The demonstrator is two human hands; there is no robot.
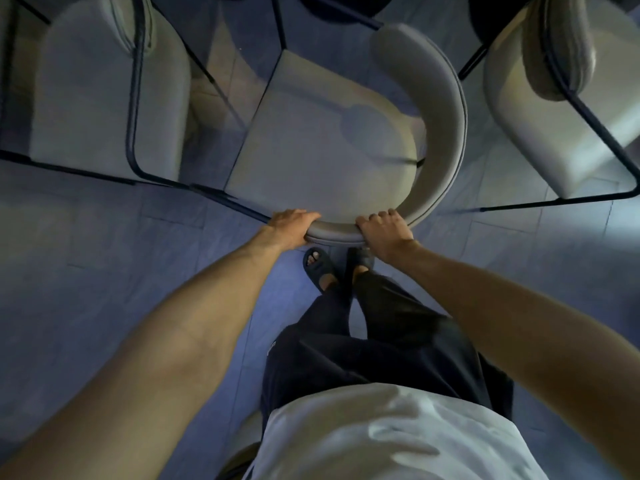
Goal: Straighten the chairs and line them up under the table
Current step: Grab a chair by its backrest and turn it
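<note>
Left hand (291, 226), right hand (384, 232) both clamp curved grey padded backrest (440, 133), frame centre (stiff hold; likely slides easily).

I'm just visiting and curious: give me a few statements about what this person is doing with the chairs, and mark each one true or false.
1. Both hands grip the curved backrest of the middle chair. True: the left hand and right hand hold its near edge.
2. The person is barefoot. False: dark sandals are on the feet.
3. Another chair stands on each side of the middle one. True: the left chair and the right chair.
4. A bag lies on the middle chair's seat. False: nothing lies on the seat.
5. The person wears dark trousers. True.
</note>
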